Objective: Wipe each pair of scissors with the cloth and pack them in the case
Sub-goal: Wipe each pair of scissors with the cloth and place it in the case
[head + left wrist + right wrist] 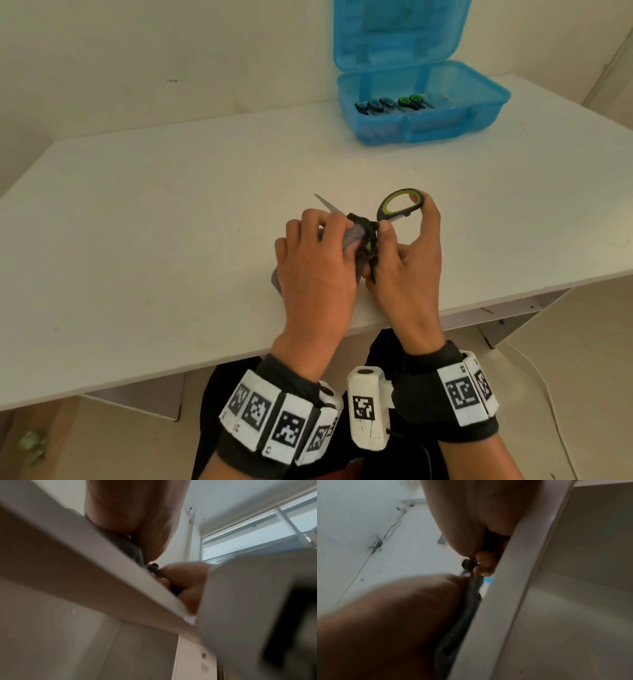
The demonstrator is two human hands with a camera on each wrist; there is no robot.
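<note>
Hands are both busy near the front edge of the white bench point(171, 240). Left hand point(313, 263) is curled around a grey cloth point(354, 236), bunched right on the blades of the open scissors point(387, 216). Right hand point(407, 260) grips the black and green handles, one fingertip poking through the upper loop. One blade tip sticks out past the left knuckles. Way back on the right sits the blue case point(421, 99), lid up, with a row of scissors already inside point(390, 104).
</note>
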